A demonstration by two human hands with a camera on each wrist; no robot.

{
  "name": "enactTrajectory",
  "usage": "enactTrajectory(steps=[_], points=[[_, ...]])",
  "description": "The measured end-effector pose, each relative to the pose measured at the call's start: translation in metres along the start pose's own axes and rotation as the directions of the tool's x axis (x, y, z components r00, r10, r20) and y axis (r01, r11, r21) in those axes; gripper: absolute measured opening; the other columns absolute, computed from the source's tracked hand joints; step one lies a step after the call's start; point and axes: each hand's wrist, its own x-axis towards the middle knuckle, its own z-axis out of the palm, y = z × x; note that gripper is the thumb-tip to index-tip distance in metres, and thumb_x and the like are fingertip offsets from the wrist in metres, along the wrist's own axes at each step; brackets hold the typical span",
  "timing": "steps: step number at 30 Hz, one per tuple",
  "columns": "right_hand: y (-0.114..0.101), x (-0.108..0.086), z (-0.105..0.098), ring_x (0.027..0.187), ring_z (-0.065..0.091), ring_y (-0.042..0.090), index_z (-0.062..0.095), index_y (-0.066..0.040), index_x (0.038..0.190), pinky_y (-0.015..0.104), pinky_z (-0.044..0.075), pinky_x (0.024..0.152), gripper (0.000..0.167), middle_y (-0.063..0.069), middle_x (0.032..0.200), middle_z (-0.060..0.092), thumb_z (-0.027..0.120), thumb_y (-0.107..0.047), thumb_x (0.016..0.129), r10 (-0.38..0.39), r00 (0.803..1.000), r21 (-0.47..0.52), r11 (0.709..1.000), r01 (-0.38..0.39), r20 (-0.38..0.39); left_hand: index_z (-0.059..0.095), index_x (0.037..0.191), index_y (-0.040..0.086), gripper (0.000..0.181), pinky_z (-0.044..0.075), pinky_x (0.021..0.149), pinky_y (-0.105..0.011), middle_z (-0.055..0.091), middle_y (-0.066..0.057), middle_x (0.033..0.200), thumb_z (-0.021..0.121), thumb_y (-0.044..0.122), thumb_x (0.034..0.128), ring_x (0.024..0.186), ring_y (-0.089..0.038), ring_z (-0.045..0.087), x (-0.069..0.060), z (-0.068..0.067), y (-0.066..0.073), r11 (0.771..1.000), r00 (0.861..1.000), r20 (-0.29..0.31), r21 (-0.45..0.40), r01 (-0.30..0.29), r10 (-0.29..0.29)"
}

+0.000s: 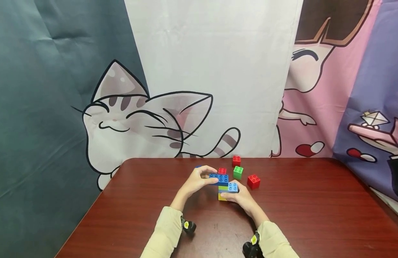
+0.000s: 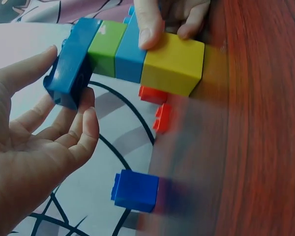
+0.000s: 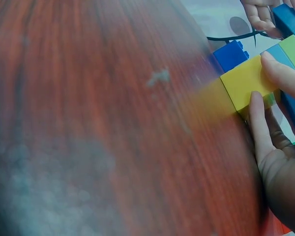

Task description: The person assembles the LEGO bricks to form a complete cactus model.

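A stack of toy building bricks stands upright between the two hands. From the bottom it has a yellow brick (image 2: 173, 64), a light blue brick (image 1: 232, 187), a lime green brick (image 2: 108, 49) and a long dark blue brick (image 1: 223, 178) on top. My left hand (image 1: 199, 178) pinches the dark blue brick near its left end, thumb on the near side and fingers behind. Lower down, my right hand (image 1: 243, 199) grips the stack around the yellow and light blue bricks. The light blue brick sticks out to the right beneath the dark blue one.
Behind the stack are loose red bricks (image 1: 236, 161), a green brick (image 1: 238, 172) and, at right, another red brick (image 1: 253, 181). A blue brick (image 2: 137, 191) lies behind the left hand. The brown table (image 1: 121, 218) ends at a printed cloth (image 1: 218, 71).
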Motion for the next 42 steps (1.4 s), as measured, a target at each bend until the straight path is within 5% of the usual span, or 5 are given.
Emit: enactTrajectory(steps=[7, 15, 26, 35, 42], points=[[0.000, -0.001, 0.000, 0.091, 0.065, 0.016, 0.050, -0.004, 0.118, 0.033, 0.059, 0.085, 0.046, 0.008, 0.108, 0.069, 0.077, -0.020, 0.083, 0.010, 0.999, -0.011, 1.000, -0.010, -0.034, 0.062, 0.119, -0.004, 0.035, 0.055, 0.087, -0.053, 0.065, -0.022, 0.113, 0.067, 0.017, 0.0913, 0.079, -0.022, 0.064, 0.004, -0.007, -0.008, 1.000, 1.000, -0.017, -0.007, -0.013, 0.013], [-0.001, -0.002, 0.001, 0.090, 0.065, 0.016, 0.049, -0.003, 0.118, 0.032, 0.059, 0.085, 0.048, 0.008, 0.107, 0.068, 0.077, -0.021, 0.084, 0.006, 1.000, -0.011, 1.000, -0.006, -0.007, 0.064, 0.115, -0.001, 0.027, 0.056, 0.087, -0.052, 0.068, -0.023, 0.107, 0.063, 0.015, 0.0945, 0.090, -0.045, 0.066, 0.002, -0.014, -0.002, 1.000, 0.998, -0.067, 0.008, -0.019, 0.019], [-0.001, -0.001, 0.002, 0.089, 0.063, 0.016, 0.052, -0.005, 0.116, 0.030, 0.059, 0.081, 0.045, 0.009, 0.107, 0.068, 0.079, -0.020, 0.082, 0.022, 0.998, -0.029, 0.999, -0.024, -0.051, 0.065, 0.110, -0.005, 0.023, 0.054, 0.071, -0.023, 0.067, -0.030, 0.104, 0.064, 0.012, 0.0930, 0.084, -0.031, 0.071, 0.003, -0.028, 0.002, 0.999, 0.971, -0.239, -0.025, -0.020, 0.014], [0.000, 0.001, 0.001, 0.089, 0.064, 0.016, 0.050, -0.003, 0.117, 0.030, 0.059, 0.083, 0.048, 0.009, 0.106, 0.067, 0.078, -0.020, 0.082, -0.002, 1.000, -0.013, 1.000, 0.002, -0.008, 0.066, 0.106, -0.008, 0.021, 0.055, 0.069, -0.024, 0.068, -0.026, 0.097, 0.066, 0.004, 0.0895, 0.077, -0.025, 0.070, 0.010, -0.036, -0.005, 0.996, 0.939, -0.341, -0.093, 0.003, -0.035], [0.000, -0.001, 0.002, 0.090, 0.065, 0.017, 0.049, -0.001, 0.117, 0.031, 0.059, 0.083, 0.048, 0.011, 0.107, 0.066, 0.078, -0.019, 0.082, 0.001, 1.000, 0.008, 1.000, -0.001, -0.004, 0.066, 0.109, -0.005, 0.023, 0.057, 0.088, -0.046, 0.068, -0.025, 0.109, 0.067, 0.002, 0.0875, 0.084, -0.014, 0.067, 0.013, -0.037, -0.018, 0.987, 0.928, -0.354, -0.147, 0.068, -0.117]])
